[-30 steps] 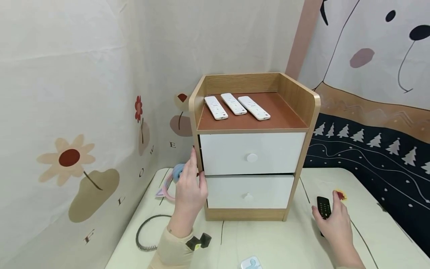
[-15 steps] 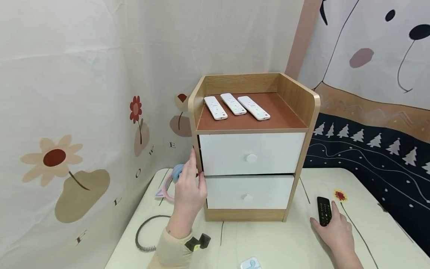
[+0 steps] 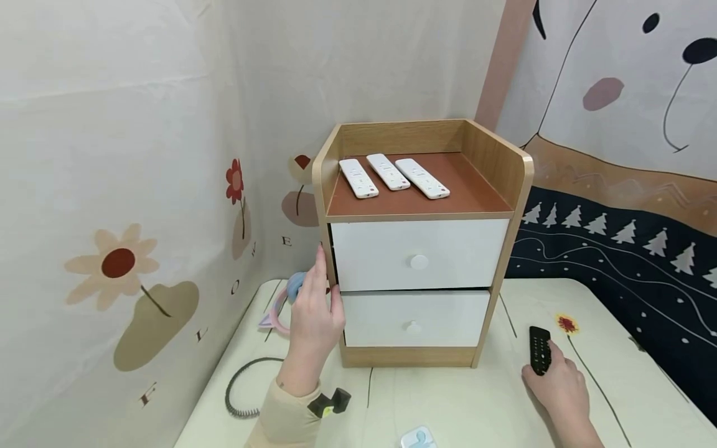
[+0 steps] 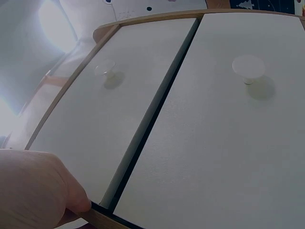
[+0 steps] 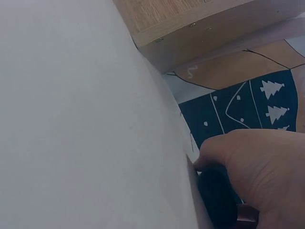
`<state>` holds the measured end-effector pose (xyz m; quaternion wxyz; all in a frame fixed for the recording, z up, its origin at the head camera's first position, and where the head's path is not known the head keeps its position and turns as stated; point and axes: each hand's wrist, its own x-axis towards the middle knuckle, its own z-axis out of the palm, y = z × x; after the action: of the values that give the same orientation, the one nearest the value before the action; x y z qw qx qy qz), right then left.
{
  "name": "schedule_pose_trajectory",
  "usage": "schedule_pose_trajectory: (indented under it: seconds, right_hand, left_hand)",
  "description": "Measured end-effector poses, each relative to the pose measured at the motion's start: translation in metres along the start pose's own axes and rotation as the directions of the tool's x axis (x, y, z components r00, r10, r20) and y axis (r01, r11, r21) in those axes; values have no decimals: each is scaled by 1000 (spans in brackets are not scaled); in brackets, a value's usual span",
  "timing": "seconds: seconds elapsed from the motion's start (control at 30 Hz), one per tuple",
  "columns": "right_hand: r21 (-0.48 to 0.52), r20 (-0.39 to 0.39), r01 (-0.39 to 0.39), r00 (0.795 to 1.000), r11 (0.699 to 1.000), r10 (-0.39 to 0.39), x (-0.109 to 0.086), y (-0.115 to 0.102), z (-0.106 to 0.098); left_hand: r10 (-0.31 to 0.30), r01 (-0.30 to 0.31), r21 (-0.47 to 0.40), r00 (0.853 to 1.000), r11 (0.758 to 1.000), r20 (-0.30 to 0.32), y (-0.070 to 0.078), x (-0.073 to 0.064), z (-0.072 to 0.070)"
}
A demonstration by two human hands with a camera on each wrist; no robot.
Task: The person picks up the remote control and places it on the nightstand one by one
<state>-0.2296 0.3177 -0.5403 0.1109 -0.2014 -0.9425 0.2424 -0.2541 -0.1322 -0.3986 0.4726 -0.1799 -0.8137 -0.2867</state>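
A small wooden cabinet (image 3: 504, 186) with two white drawers stands on the table (image 3: 448, 404). Three white remotes (image 3: 392, 174) lie side by side on its brown top. My left hand (image 3: 320, 292) rests flat against the cabinet's left side, fingers straight up and thumb (image 4: 43, 186) on the front edge by the gap between the drawers. Both drawers look closed; their round knobs (image 4: 248, 67) show in the left wrist view. My right hand (image 3: 554, 376) grips the near end of a black remote (image 3: 539, 348) lying on the table right of the cabinet; the right wrist view shows the remote (image 5: 217, 198) under my fingers.
A pink and blue hairband (image 3: 278, 305) and a black coiled hairband (image 3: 238, 386) lie left of the cabinet. A pale blue object (image 3: 417, 438) sits at the table's near edge. Patterned cloth hangs behind and on both sides.
My right hand has slid back along the black remote toward its near end. The left hand and the cabinet have not moved.
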Motion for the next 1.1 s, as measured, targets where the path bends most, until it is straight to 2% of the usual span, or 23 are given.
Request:
schedule_pose_trajectory:
  seconds: [0.2, 0.37, 0.6, 0.73, 0.9, 1.1]
  right_hand:
    - [40, -51, -41, 998, 998, 43, 0, 2, -2]
    - [48, -30, -93, 995, 994, 95, 0, 2, -6]
    - [24, -36, -102, 994, 994, 103, 0, 1, -7]
    - [48, -40, -118, 992, 992, 120, 0, -3, -8]
    - [89, -79, -93, 992, 992, 100, -2, -13, -14]
    - [123, -130, -18, 991, 992, 34, -4, -31, -30]
  left_hand:
    - [-8, 8, 1, 1000, 1000, 4, 0, -1, -1]
    - [-7, 7, 0, 1000, 1000, 7, 1, -1, -1]
    - [3, -3, 3, 1000, 1000, -2, 0, 1, 0]
    - [6, -6, 3, 1000, 1000, -1, 1, 1, 0]
    - [0, 0, -2, 1000, 1000, 1, 1, 1, -1]
    - [-1, 1, 0, 1000, 1000, -2, 1, 0, 0]
